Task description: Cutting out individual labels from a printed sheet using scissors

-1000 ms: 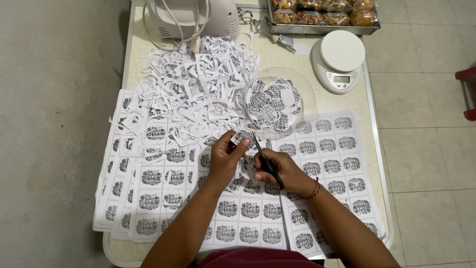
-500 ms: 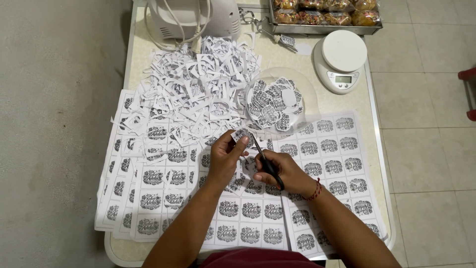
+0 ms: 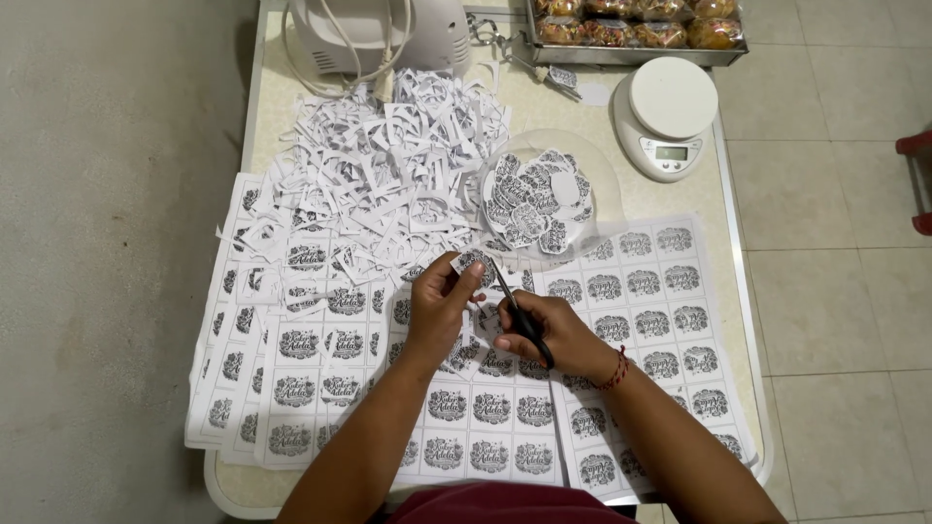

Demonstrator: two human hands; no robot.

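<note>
My left hand point(image 3: 442, 306) pinches a small printed sticker piece point(image 3: 469, 261) between thumb and fingers. My right hand point(image 3: 549, 335) grips black-handled scissors point(image 3: 513, 306), whose blades point up toward that piece and touch its edge. Both hands hover over printed sticker sheets point(image 3: 641, 301) spread across the table. Just beyond the hands stands a clear round bowl point(image 3: 607, 180) with several cut-out stickers point(image 3: 534, 199) in it.
A big heap of white paper offcuts point(image 3: 379, 165) covers the table's left middle. At the back are a white appliance with a cord point(image 3: 374, 34), a white kitchen scale point(image 3: 665, 116) and a metal tray of packed buns point(image 3: 631, 29). Tiled floor lies right, concrete left.
The hands stay in nearly the same place. The left hand has turned the small sticker piece a little while the scissors work along its edge.
</note>
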